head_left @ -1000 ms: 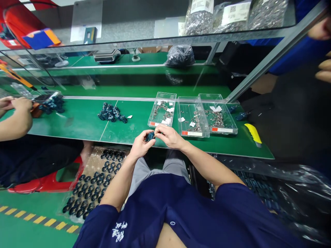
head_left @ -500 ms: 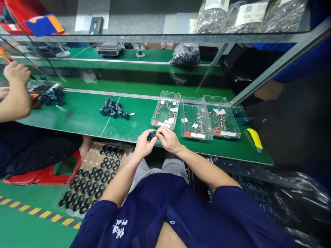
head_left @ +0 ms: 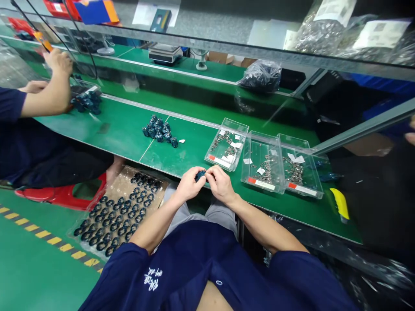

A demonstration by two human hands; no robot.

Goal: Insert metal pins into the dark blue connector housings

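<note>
A small blue part [head_left: 200, 175] — pinched between the left hand [head_left: 193, 185] and right hand [head_left: 221, 185] — sits half-hidden by the fingers, its shape unreadable.

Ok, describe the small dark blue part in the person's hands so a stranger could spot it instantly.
Start at the long green workbench and its three clear plastic trays. Just left of them, at the front edge, the left hand and right hand pinch the small dark blue part; unlike the heap of similar parts farther left, it sits alone between fingers.

My green workbench [head_left: 97, 129] sits under a glass shelf [head_left: 210, 47], a second bench [head_left: 207, 73] beyond. Yellow-and-black hazard tape [head_left: 42, 234] marks the green floor [head_left: 39, 268].
</note>
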